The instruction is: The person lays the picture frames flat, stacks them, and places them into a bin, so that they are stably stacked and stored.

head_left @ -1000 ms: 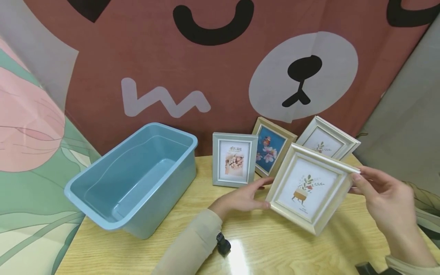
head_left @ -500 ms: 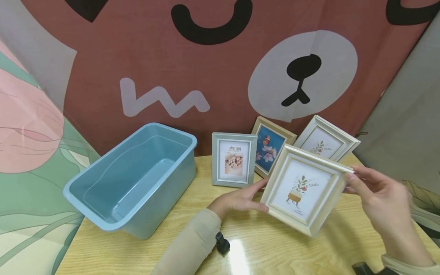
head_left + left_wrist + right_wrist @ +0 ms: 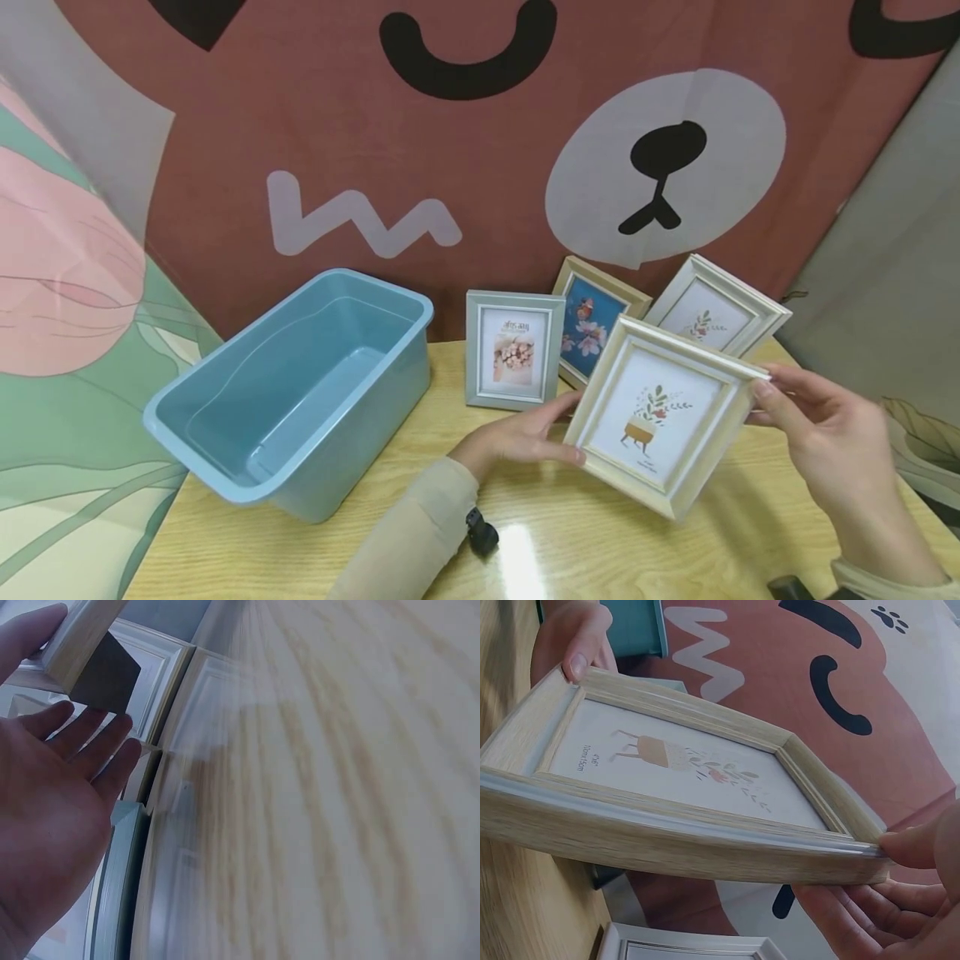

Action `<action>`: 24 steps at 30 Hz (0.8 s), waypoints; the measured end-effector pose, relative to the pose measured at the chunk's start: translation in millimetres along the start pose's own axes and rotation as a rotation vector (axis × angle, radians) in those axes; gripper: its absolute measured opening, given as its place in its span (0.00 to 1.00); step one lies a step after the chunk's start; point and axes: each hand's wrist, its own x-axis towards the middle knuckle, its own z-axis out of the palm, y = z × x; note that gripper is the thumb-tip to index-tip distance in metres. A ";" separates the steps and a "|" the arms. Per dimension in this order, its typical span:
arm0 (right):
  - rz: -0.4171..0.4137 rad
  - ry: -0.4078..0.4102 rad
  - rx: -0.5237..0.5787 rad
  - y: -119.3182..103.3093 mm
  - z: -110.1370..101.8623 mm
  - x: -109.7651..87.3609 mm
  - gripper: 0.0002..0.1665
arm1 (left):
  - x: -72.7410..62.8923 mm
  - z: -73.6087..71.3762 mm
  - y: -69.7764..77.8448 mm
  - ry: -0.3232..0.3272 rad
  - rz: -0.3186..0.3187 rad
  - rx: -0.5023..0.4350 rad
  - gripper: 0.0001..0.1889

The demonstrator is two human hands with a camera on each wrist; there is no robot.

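Observation:
Both hands hold a cream wooden picture frame (image 3: 652, 417) tilted above the table, its plant-in-pot print facing up toward the head camera. My left hand (image 3: 517, 437) is at its lower left corner, thumb on the front edge and fingers behind. In the left wrist view those fingers reach by a dark stand flap (image 3: 109, 675) on the frame's back. At the upper right corner, my right hand (image 3: 840, 446) pinches the frame, thumb on top and fingers underneath, as the right wrist view also shows.
Behind stand a grey-green picture frame (image 3: 476, 350), a brown one (image 3: 607, 275) with a blue flower picture, and a white one (image 3: 765, 321). A blue plastic bin (image 3: 360, 433) sits left on the wooden table (image 3: 585, 542). A bear-print cloth (image 3: 495, 167) hangs behind.
The held picture frame and the right hand have shifted slightly left over the last second. The left hand keeps its place at the lower corner. The standing frames and the bin have not moved.

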 end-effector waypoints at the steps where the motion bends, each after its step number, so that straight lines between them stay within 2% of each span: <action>1: 0.000 -0.001 -0.009 0.0 0.2 0.2 0.17 | -1.1 -0.3 0.1 0.007 -0.007 0.005 0.54; 8: 0.016 -0.022 0.034 0.9 1.0 1.2 0.14 | -6.6 -2.1 -0.1 0.064 -0.046 0.017 0.46; 13: 0.012 -0.026 0.079 1.6 2.6 2.4 0.13 | -10.4 -3.5 0.1 0.085 -0.055 0.043 0.34; 18: 0.019 -0.023 0.080 1.4 3.8 3.0 0.13 | -14.7 -4.5 0.5 0.094 -0.066 0.025 0.21; 24: -0.006 -0.010 0.177 2.9 10.7 4.0 0.16 | -20.8 -6.0 2.5 0.112 -0.063 0.014 0.17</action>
